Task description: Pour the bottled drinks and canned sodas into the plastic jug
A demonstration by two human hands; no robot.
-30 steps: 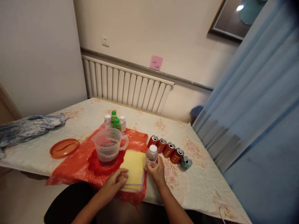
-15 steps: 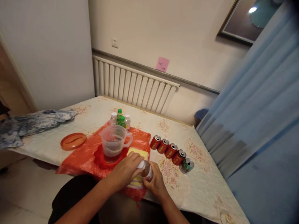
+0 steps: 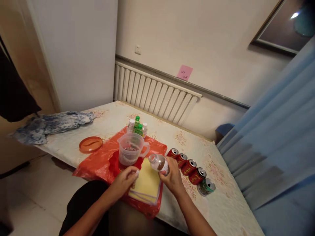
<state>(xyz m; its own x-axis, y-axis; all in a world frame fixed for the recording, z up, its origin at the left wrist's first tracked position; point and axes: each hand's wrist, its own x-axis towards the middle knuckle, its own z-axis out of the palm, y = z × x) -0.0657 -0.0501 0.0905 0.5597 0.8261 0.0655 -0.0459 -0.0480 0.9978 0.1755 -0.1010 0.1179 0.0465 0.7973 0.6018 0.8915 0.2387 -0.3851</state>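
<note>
My right hand (image 3: pixel 173 177) grips a clear plastic bottle (image 3: pixel 157 163) with brown liquid inside. The bottle is uncapped and tilted, its mouth pointing left towards the jug. My left hand (image 3: pixel 124 182) is closed at the fingertips on a small white bottle cap (image 3: pixel 137 172), mostly hidden by the fingers. Beyond that hand, a translucent measuring jug (image 3: pixel 130 144) with dark liquid stands in a red scalloped dish (image 3: pixel 113 164). Below the bottle lies a stack of yellow cloths or pads (image 3: pixel 146 183).
Behind the jug stand several small bottles (image 3: pixel 137 126) with green or white caps. Red cans (image 3: pixel 189 167) and a green can (image 3: pixel 206 187) form a row at right. An orange lid (image 3: pixel 91 145) lies left of the red plastic sheet (image 3: pixel 91 165); crumpled patterned fabric (image 3: pixel 61 124) lies farther left.
The white cap has come off the bottle and my left hand has drawn away leftward with it. My right hand still holds the bottle, now open. The view has shifted left.
</note>
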